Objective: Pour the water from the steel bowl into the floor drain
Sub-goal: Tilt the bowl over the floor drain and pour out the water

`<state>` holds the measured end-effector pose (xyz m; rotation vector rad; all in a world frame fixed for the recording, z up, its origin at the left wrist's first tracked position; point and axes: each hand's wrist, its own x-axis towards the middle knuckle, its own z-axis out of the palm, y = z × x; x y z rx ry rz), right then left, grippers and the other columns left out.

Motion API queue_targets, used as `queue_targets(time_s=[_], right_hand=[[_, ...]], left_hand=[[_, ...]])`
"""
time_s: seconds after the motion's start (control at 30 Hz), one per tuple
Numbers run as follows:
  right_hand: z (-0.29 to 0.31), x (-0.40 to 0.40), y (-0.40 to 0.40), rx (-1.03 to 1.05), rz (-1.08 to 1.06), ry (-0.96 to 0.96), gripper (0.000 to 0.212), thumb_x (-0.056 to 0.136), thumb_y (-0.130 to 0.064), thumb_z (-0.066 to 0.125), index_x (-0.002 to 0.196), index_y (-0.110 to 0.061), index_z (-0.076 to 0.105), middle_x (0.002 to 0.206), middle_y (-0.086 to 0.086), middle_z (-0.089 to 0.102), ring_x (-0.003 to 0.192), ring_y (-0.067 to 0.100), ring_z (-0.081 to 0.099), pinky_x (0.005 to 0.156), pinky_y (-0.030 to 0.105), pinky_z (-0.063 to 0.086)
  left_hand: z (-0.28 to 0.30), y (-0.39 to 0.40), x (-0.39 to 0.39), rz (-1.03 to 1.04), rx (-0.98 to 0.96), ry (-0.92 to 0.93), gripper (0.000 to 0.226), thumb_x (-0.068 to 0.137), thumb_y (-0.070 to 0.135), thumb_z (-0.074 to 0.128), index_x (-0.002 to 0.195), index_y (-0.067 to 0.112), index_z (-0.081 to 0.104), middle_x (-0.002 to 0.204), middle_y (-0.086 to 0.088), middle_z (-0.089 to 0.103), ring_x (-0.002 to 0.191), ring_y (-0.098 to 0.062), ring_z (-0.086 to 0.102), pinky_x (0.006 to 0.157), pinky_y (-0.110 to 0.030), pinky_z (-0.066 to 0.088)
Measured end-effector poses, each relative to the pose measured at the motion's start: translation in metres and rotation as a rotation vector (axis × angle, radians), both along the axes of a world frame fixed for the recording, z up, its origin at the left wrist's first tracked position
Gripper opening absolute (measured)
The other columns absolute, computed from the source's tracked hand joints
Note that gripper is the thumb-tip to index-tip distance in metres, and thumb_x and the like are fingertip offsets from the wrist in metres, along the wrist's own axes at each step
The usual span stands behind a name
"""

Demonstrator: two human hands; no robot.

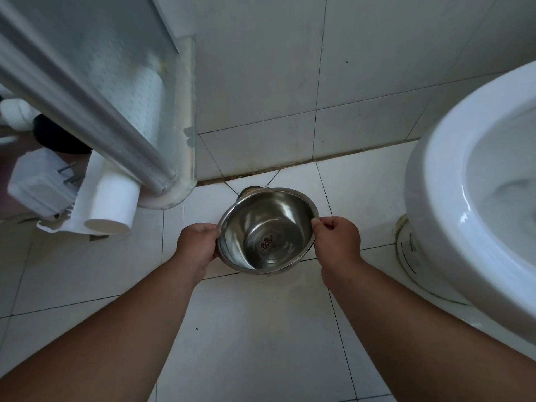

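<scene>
A round steel bowl (268,230) hangs above the white tiled floor, held by its rim on both sides. My left hand (197,246) grips the left rim and my right hand (336,242) pinches the right rim. The bowl tips slightly away from me. Inside I see shiny metal, a thin film of water and a small reddish-brown speck at the bottom. The floor drain (251,189) peeks out just beyond the bowl's far edge, near the wall; most of it is hidden by the bowl.
A white toilet (475,181) fills the right side. At the left stands a frosted glass door with a metal rail (87,97), a white pipe (113,207) and a white box (37,181) beside it. Tiled wall (261,82) rises behind the drain.
</scene>
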<state>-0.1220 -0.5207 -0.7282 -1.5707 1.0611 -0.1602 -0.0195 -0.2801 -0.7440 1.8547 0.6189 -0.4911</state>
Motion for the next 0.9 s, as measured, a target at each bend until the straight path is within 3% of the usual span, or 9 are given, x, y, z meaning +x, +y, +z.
queue_targets(time_s=[0.07, 0.17, 0.37, 0.5, 0.7, 0.9], right_hand=[[0.0001, 0.0013, -0.0007, -0.012, -0.004, 0.001, 0.025, 0.099, -0.017, 0.069, 0.079, -0.002, 0.071, 0.079, 0.022, 0.075, 0.067, 0.022, 0.06, 0.08, 0.05, 0.061], [0.0004, 0.0031, -0.0009, -0.014, -0.009, 0.003, 0.024, 0.098, -0.018, 0.069, 0.08, -0.004, 0.073, 0.081, 0.022, 0.075, 0.066, 0.021, 0.061, 0.078, 0.047, 0.061], [-0.002, 0.0038, -0.0012, 0.025, -0.008, -0.001, 0.026, 0.099, -0.017, 0.069, 0.077, -0.003, 0.071, 0.065, 0.007, 0.062, 0.062, 0.022, 0.055, 0.069, 0.038, 0.052], [-0.0021, 0.0048, -0.0013, 0.038, -0.004, -0.007, 0.026, 0.099, -0.017, 0.068, 0.075, -0.007, 0.071, 0.065, 0.008, 0.064, 0.062, 0.022, 0.056, 0.069, 0.038, 0.052], [-0.0013, 0.0045, -0.0011, 0.043, -0.002, -0.005, 0.026, 0.1, -0.018, 0.069, 0.074, -0.016, 0.071, 0.07, 0.007, 0.068, 0.065, 0.023, 0.06, 0.072, 0.04, 0.056], [0.0005, 0.0046, -0.0015, 0.047, -0.001, -0.004, 0.025, 0.1, -0.018, 0.068, 0.078, -0.007, 0.072, 0.067, 0.007, 0.064, 0.063, 0.022, 0.056, 0.069, 0.038, 0.052]], left_hand=[[-0.0002, -0.0009, 0.0003, 0.001, 0.002, 0.004, 0.02, 0.094, -0.005, 0.066, 0.09, 0.005, 0.083, 0.097, -0.027, 0.082, 0.086, -0.035, 0.073, 0.089, -0.052, 0.065], [-0.0006, -0.001, 0.0009, 0.002, -0.002, 0.005, 0.02, 0.094, -0.004, 0.065, 0.093, 0.004, 0.083, 0.1, -0.03, 0.082, 0.086, -0.035, 0.073, 0.088, -0.05, 0.065], [0.0012, -0.0015, 0.0016, -0.007, 0.02, 0.005, 0.017, 0.093, -0.002, 0.067, 0.095, 0.004, 0.083, 0.11, -0.036, 0.08, 0.087, -0.036, 0.073, 0.097, -0.064, 0.063], [0.0022, -0.0023, 0.0023, -0.007, 0.027, 0.004, 0.021, 0.091, -0.003, 0.066, 0.089, 0.006, 0.084, 0.107, -0.035, 0.081, 0.085, -0.036, 0.072, 0.09, -0.057, 0.065], [0.0019, -0.0036, 0.0023, -0.006, 0.041, 0.013, 0.022, 0.093, -0.003, 0.065, 0.089, 0.008, 0.084, 0.104, -0.031, 0.082, 0.085, -0.036, 0.074, 0.093, -0.059, 0.066], [0.0011, -0.0038, 0.0023, -0.001, 0.023, 0.011, 0.032, 0.092, -0.005, 0.065, 0.075, 0.013, 0.085, 0.097, -0.029, 0.082, 0.083, -0.034, 0.073, 0.083, -0.049, 0.064]])
